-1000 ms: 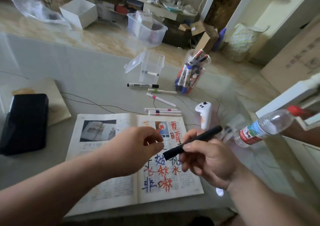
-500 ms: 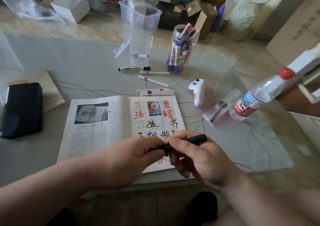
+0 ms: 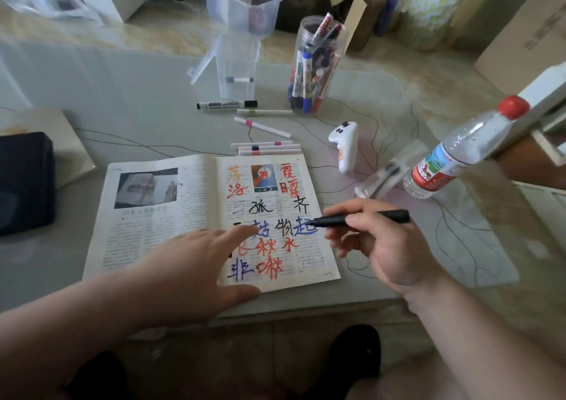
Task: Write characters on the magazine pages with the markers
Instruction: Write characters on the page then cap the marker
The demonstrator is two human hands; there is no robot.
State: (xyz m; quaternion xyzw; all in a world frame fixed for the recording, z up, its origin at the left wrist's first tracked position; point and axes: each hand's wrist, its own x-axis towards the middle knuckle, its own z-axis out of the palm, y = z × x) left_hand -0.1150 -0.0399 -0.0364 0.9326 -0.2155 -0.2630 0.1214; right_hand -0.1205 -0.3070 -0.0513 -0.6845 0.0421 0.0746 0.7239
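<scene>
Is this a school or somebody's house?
Most likely a room in someone's home, not a school: there is a low table, with cardboard boxes and a clear plastic bin standing on the floor behind it.

Gripped black marker [image 3: 364,219] in right hand [image 3: 386,246], tip at blue character on right page of open magazine [image 3: 153,234]. Held left hand [image 3: 196,271], fingers straight, over lower middle pages.

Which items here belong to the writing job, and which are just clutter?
In the job: magazine; black marker, held in the right hand; left hand, resting on the page; jar of markers; loose markers near it.
Lying about: water bottle, white controller, black case, clear box, thin cables.
</scene>
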